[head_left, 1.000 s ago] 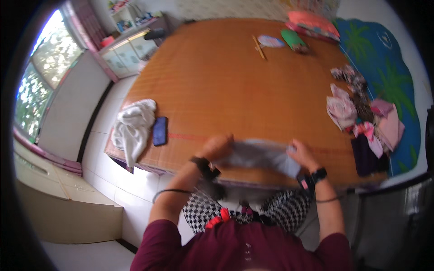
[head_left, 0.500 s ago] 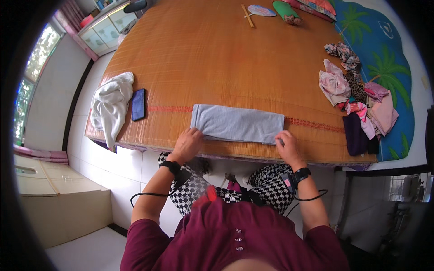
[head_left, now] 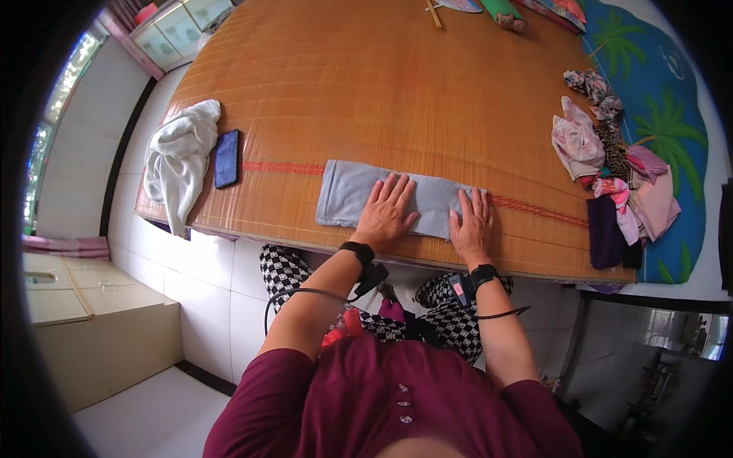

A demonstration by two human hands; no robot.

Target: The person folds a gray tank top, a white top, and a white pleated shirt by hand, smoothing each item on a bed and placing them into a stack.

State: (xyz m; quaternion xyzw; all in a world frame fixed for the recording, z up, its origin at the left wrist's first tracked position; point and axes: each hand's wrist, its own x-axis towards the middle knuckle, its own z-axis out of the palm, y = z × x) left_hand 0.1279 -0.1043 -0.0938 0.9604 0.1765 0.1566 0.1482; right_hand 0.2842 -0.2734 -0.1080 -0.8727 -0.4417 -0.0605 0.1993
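A light grey garment (head_left: 343,195), folded into a long strip, lies along the near edge of the bed mat (head_left: 359,99). My left hand (head_left: 387,210) rests flat on its middle, fingers spread. Over its right end my right hand (head_left: 473,223) also lies flat, fingers stretched out. The palms hide part of the cloth beneath them. What kind of garment it is cannot be made out from the folded shape. Both wrists carry black straps with cables.
Left on the mat are a crumpled white cloth (head_left: 181,153) and a dark phone (head_left: 227,159). A heap of clothes (head_left: 578,141) and a dark folded cloth (head_left: 605,233) lie at the right, beside a blue palm-patterned cover (head_left: 672,130). A green roll (head_left: 500,11) sits at the far side.
Both hands have left the near corners of the garment and moved onto its top, now opened flat. The left hand has shifted to the right. The view has moved slightly.
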